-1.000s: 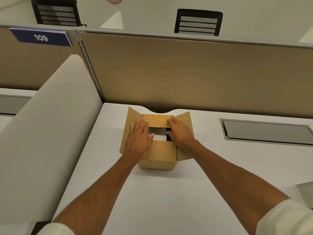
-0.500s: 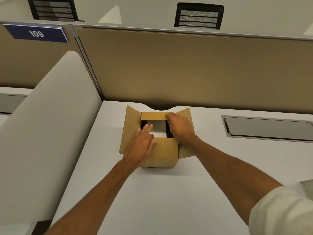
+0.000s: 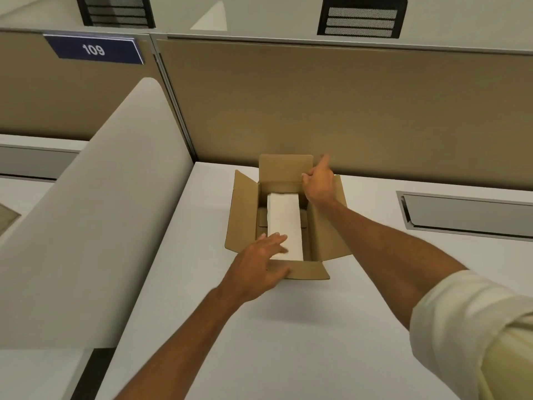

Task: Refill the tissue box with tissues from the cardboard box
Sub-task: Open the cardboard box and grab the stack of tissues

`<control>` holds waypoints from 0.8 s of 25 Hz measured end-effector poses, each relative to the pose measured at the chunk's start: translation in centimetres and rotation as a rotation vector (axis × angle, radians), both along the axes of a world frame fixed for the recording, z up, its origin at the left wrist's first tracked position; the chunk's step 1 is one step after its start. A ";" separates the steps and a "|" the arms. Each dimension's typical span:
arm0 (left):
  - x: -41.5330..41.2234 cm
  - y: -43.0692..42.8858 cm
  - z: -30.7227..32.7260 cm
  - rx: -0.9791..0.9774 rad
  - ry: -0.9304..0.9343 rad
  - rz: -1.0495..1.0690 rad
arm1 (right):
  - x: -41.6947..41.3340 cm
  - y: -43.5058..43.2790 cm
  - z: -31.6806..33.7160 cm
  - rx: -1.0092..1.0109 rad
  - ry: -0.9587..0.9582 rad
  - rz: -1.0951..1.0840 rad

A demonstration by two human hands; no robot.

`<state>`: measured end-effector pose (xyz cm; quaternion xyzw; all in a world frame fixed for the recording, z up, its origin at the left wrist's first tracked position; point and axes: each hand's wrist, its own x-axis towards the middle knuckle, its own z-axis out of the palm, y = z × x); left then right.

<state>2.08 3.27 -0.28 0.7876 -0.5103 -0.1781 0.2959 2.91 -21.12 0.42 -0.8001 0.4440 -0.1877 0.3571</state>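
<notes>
A cardboard box (image 3: 284, 217) is sitting on the white desk (image 3: 259, 342) near its far edge, against the tan partition (image 3: 317, 105), with all four flaps folded outward. A white stack of tissues (image 3: 285, 223) is lying inside it. The left hand (image 3: 259, 264) is reaching over the near flap, fingers spread at the stack's near end. The right hand (image 3: 318, 183) is pressing on the far flap, fingers loosely extended.

We see a white desk (image 3: 288, 342) against a tan partition (image 3: 317, 105), a curved divider (image 3: 95, 212) left, a sign (image 3: 93, 49) reading 109, and two chairs (image 3: 362, 17) beyond.
</notes>
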 end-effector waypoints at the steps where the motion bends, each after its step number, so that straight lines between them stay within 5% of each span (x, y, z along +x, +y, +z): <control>1: -0.1 0.2 -0.4 0.034 -0.029 -0.007 | 0.1 0.3 -0.4 -0.005 0.009 0.019; 7: -0.4 1.0 -2.8 0.268 -0.303 -0.004 | -0.6 0.5 -4.0 -0.406 0.400 0.393; 14: -0.4 1.1 -3.7 0.376 -0.283 0.047 | -1.2 0.0 -5.1 -0.444 0.608 0.504; 18: -0.4 0.8 -3.4 0.376 -0.287 0.067 | -1.2 0.7 -3.8 -0.391 0.592 0.476; 20: 0.0 0.6 -3.0 0.397 -0.309 0.098 | -1.4 1.9 -2.8 -0.325 0.375 0.324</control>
